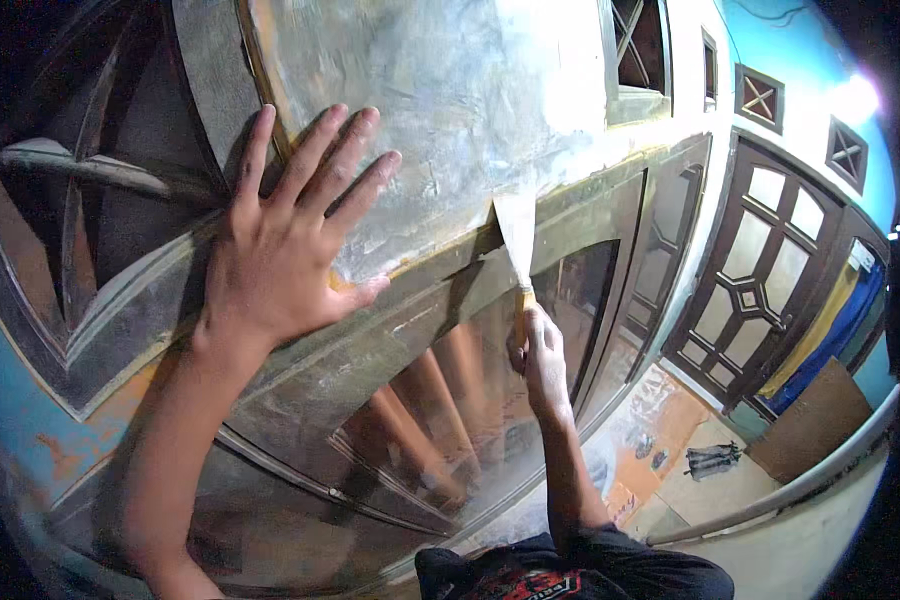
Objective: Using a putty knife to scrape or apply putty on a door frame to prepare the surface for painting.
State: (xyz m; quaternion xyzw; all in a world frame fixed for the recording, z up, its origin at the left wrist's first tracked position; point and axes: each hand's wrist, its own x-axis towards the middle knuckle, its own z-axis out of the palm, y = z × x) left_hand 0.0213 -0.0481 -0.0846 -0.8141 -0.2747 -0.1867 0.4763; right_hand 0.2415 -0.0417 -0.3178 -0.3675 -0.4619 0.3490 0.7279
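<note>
My left hand lies flat with fingers spread on the wall and the edge of the wooden frame, holding nothing. In my right hand is a putty knife, gripped by its yellowish handle. Its wide, pale blade points up and meets the lower edge of the patchy grey and white wall, where the wall borders the top of the window frame. The fingers of my right hand are wrapped round the handle and partly hidden.
Orange-brown curtains show behind the window glass below my hands. To the left is a triangular wooden vent frame. At the right stand a dark panelled door, a leaning brown board and a curved railing. Orange sheeting covers part of the floor.
</note>
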